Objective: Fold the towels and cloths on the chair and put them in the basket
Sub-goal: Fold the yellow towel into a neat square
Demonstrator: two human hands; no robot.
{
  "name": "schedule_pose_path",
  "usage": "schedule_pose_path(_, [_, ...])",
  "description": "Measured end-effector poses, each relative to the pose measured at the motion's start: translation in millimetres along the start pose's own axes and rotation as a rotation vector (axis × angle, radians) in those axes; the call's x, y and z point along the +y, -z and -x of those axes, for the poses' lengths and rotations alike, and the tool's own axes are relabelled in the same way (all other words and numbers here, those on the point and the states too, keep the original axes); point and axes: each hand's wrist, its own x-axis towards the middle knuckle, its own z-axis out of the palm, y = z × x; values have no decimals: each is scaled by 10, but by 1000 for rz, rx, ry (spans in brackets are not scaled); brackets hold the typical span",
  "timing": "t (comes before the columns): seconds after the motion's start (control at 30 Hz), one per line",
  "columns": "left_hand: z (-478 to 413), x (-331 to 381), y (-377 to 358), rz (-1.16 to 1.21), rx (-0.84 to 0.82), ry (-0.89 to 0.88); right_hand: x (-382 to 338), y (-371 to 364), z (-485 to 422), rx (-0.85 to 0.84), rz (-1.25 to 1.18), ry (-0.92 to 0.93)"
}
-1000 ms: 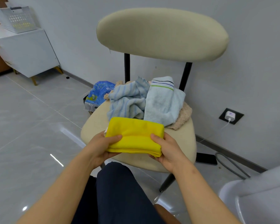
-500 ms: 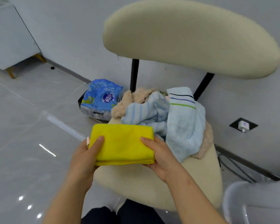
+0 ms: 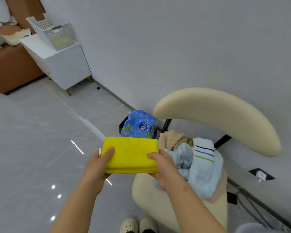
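A folded yellow cloth [image 3: 130, 153] is held in the air, left of the chair seat [image 3: 151, 197]. My left hand [image 3: 97, 167] grips its left end with the thumb on top. My right hand [image 3: 165, 167] grips its right end the same way. On the cream chair lies a heap of a light blue striped towel [image 3: 203, 169], a blue-and-white cloth [image 3: 181, 158] and a beige fluffy towel [image 3: 170, 138]. A white perforated basket [image 3: 52, 31] stands on a white cabinet [image 3: 60, 63] far off at the upper left.
A blue plastic pack [image 3: 138, 125] sits in a black holder on the floor by the wall. Grey glossy floor tiles [image 3: 40, 132] stretch between the chair and the cabinet. A brown piece of furniture [image 3: 8, 68] stands at far left. My shoes [image 3: 138, 224] show below.
Both hands lifted the yellow cloth off the chair seat and carried it left. The view rose and turned left, and the basket came back into sight.
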Motion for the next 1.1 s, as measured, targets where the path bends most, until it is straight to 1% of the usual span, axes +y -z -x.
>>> schedule_pose_path(0.07, [2,225,85,37,16,-28,-174,-223,12,-12,44,27])
schedule_pose_path(0.17, [-94,433,314,89,48,-26,-321,-566,-33,-63,69,46])
schedule_pose_path(0.23, [-256,551,510,115,69,-27,-359,-835,-124,-95,88,38])
schedule_pose_path(0.33, [-645,781,811,136,77,-32,-392,-1314,-419,-94,86,21])
schedule_pose_path(0.5, [-1391,1466,1454,100,93,-45,-575,-2417,-954,-77,102,0])
schedule_pose_path(0.67, [-2156,2244,2010,46,108,-66,-927,-3478,-1400,-74,107,-3])
schedule_pose_path(0.77, [-2581,2621,2161,58,107,-51,-1111,-3940,-1730,-55,90,-6])
schedule_pose_path(0.87, [-2999,2966,2254,49,116,-8,-1280,-4319,-2109,-35,86,-48])
schedule_pose_path(1.0, [-3768,3547,2351,20,154,-16,-1680,-4893,-2809,-68,95,-47])
schedule_pose_path(1.1, [-4354,4049,2353,21,176,-34,-2130,-5354,-3359,-105,140,-15])
